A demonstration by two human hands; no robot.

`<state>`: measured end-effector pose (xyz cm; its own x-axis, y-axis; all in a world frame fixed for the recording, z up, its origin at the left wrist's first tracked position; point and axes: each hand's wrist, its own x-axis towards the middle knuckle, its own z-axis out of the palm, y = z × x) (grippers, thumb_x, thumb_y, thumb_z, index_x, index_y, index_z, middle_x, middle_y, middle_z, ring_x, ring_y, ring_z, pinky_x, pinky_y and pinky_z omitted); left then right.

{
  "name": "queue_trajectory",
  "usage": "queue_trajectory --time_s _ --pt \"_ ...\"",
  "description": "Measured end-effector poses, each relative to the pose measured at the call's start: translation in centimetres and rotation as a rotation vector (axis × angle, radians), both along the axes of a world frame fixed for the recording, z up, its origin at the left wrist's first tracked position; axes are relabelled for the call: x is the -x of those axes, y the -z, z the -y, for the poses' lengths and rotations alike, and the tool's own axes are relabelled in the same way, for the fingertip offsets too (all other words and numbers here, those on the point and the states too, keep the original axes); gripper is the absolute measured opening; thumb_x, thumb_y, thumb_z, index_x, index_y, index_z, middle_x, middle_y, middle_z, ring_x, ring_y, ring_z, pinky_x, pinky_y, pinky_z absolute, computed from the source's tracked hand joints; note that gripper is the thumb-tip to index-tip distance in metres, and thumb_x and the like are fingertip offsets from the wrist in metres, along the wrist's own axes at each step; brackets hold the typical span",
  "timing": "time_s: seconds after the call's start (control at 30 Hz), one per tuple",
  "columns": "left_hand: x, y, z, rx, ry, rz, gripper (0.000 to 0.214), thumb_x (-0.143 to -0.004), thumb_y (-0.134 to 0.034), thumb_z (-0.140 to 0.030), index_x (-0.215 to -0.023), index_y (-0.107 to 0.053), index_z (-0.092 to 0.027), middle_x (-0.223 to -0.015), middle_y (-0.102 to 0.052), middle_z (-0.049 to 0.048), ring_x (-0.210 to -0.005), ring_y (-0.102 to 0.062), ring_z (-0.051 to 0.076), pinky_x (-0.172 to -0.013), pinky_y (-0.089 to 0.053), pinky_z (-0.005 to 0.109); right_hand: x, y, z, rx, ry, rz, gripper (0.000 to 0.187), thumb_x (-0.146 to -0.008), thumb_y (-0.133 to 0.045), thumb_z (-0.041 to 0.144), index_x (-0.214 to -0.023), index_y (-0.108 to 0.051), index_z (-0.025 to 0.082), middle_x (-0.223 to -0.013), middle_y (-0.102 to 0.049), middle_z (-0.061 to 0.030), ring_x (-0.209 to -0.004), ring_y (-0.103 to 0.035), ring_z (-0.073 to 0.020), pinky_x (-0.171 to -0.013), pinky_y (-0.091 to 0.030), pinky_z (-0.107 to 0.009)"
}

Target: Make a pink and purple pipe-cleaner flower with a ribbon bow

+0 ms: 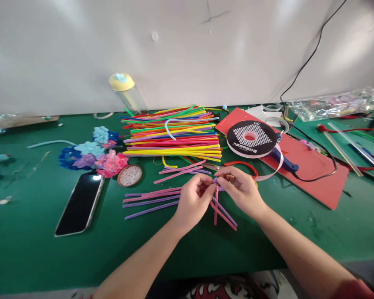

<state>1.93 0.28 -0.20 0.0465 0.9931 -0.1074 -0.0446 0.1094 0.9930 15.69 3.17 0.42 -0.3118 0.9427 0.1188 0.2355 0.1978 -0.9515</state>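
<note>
Head view: both hands meet right of centre in the lower half of the frame, above a green table (162, 257). Left hand (191, 203) — thumb and forefinger drawn together — pinches a small purple piece (216, 180). Right hand (244, 191) grips the same piece between thumb and fingertip; its remaining fingers are curled. Whether the piece joins the stems beneath cannot be told.

Loose pink and purple stems (151, 210) lie beside and partly behind the left hand. A phone (77, 205) lies screen-up at lower left. Beyond it are a round dish (119, 179) of small pale beads and a cluster of fuzzy flowers (112, 162). Red-handled scissors (254, 171) lie just beyond the right hand. A ribbon spool (262, 141) overlaps a red board (321, 180) at right. Farther back, a multicoloured stem bundle (174, 143) occupies the centre; a yellow-lidded bottle (123, 84) stands behind it, against the wall (187, 62).
</note>
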Motion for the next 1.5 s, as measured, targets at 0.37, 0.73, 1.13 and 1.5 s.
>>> queue_trajectory --time_s 0.37,0.73,1.13,1.5 --pt "0.6 -0.1 -0.3 -0.082 0.128 -0.263 0.015 -0.081 -0.05 -0.028 -0.074 -0.054 -0.016 -0.066 -0.058 0.0008 -0.06 -0.055 0.011 -0.055 -0.043 0.021 0.1 -0.2 -0.1 0.117 0.026 0.005 0.009 -0.075 -0.053 0.02 -0.069 -0.058 0.017 -0.065 -0.057 -0.0016 -0.061 -0.055 -0.0137 -0.058 -0.045 -0.028" --pt "0.6 -0.5 -0.3 -0.233 0.082 -0.401 0.016 -0.078 -0.051 -0.019 -0.062 -0.051 -0.017 -0.057 -0.057 -0.0013 -0.05 -0.052 0.01 -0.051 -0.041 0.02 0.0 -0.2 -0.5 0.227 -0.073 0.027 0.01 -0.075 -0.051 0.023 -0.069 -0.053 0.016 -0.065 -0.052 0.0 -0.061 -0.05 -0.0119 -0.057 -0.04 -0.025" --pt "0.6 0.0 -0.5 -0.389 0.04 -0.614 0.015 -0.075 -0.054 -0.011 -0.061 -0.051 -0.017 -0.06 -0.061 -0.0012 -0.057 -0.057 0.011 -0.057 -0.044 0.02 -0.4 0.0 -0.5 0.277 -0.191 0.013 0.012 -0.078 -0.05 0.025 -0.071 -0.054 0.016 -0.065 -0.049 0.0015 -0.059 -0.042 -0.0095 -0.054 -0.034 -0.023" --pt "1.0 0.4 -0.4 -0.68 -0.018 -0.768 0.013 -0.084 -0.043 -0.017 -0.075 -0.053 -0.017 -0.07 -0.063 0.0038 -0.067 -0.059 0.014 -0.061 -0.046 0.024 -0.3 -0.9 -0.3 0.486 -0.075 -0.466 0.024 -0.074 -0.06 0.036 -0.064 -0.05 0.016 -0.058 -0.044 0.0033 -0.054 -0.04 -0.008 -0.052 -0.033 -0.022"
